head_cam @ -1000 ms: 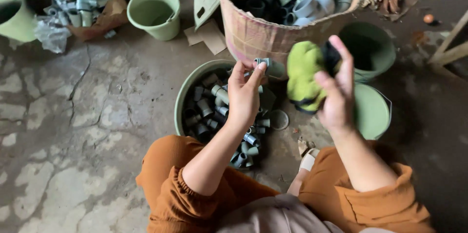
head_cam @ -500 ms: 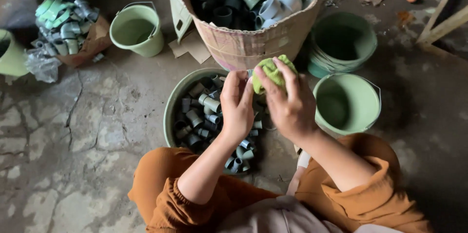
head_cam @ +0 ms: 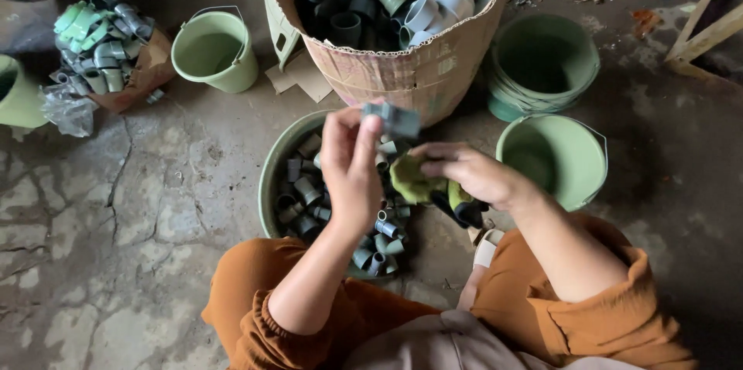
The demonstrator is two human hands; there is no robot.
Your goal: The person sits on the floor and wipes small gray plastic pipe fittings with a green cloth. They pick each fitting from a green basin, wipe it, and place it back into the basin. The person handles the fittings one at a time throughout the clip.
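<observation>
My left hand (head_cam: 350, 162) holds a small grey pipe fitting (head_cam: 393, 118) up by the fingertips, above a round green basin (head_cam: 272, 176) full of grey pipe fittings (head_cam: 303, 190). My right hand (head_cam: 472, 175) is lower and to the right, closed on a yellow-green cloth (head_cam: 410, 181) with a dark object under it. Both hands hover over the basin, just in front of a tall cardboard bin (head_cam: 402, 68) packed with larger grey and green pipe fittings.
An empty green bucket (head_cam: 213, 51) stands at the back left beside a torn box of fittings (head_cam: 101, 45). Two more green buckets (head_cam: 551, 155) (head_cam: 542, 60) sit at the right. Wooden slats (head_cam: 708, 25) lie at the far right. The concrete floor (head_cam: 101, 262) is cracked.
My right hand has dropped with the cloth from up near the bin down to the basin. My left hand has lifted a fitting clear of the cloth.
</observation>
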